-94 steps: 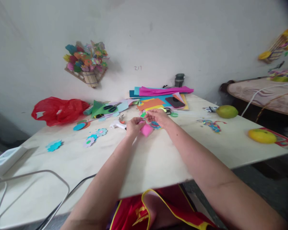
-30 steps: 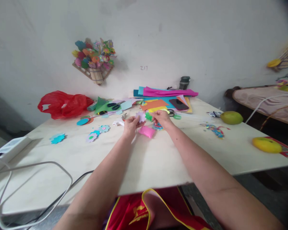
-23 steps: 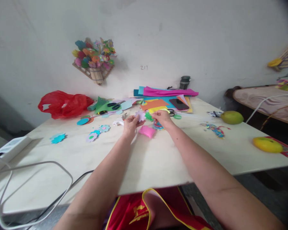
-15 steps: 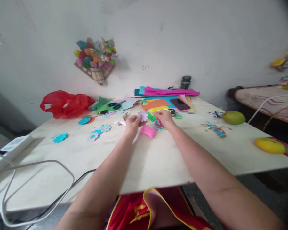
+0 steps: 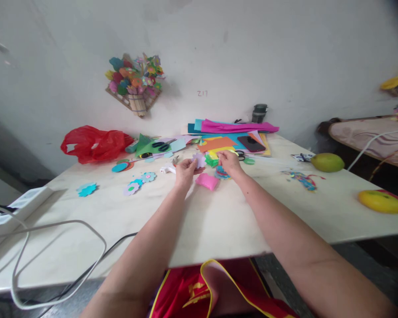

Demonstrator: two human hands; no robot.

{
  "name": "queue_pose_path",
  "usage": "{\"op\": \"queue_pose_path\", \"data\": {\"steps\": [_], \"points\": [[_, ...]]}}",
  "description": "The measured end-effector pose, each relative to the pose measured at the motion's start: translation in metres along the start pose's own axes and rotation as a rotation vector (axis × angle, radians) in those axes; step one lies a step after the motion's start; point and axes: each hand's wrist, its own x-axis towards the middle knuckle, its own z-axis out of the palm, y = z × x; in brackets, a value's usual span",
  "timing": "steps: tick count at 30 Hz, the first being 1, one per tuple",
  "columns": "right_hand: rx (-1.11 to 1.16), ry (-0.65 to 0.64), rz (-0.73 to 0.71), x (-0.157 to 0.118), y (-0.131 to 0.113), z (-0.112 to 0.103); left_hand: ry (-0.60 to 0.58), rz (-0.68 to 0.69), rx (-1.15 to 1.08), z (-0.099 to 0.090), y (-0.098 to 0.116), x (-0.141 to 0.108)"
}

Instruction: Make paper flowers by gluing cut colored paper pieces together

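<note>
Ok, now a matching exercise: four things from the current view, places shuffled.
1. plain lilac flower
2. phone
3. red bag
4. pink packet

A. left of the green sheet
B. on the table, nearest the wearer of the four
C. in the left fingers
D. on the stacked coloured sheets

Pairs: 1-C, 2-D, 3-A, 4-B
</note>
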Motion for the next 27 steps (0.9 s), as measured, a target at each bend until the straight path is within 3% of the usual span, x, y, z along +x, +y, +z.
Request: {"op": "queue_pose_path", "data": {"steps": [4,15,21,27], "points": [[-0.012,-0.057,-0.029,0.001,0.006,0.003,0.004,-0.004,0.006,0.0,0.001,-0.001],[0.033,-0.208,0.166,-0.014,-0.014,0.008,0.036,0.001,-0.01,-0.002,0.004,0.0],[0.223,-0.314,0.306,-0.014,-0.016,0.003,0.075,-0.018,-0.045,-0.002,0.005,0.001],[0.348,-0.386,0.33,-0.011,-0.008,0.001,0.063,-0.008,-0.069,-0.003,0.006,-0.001]]}}
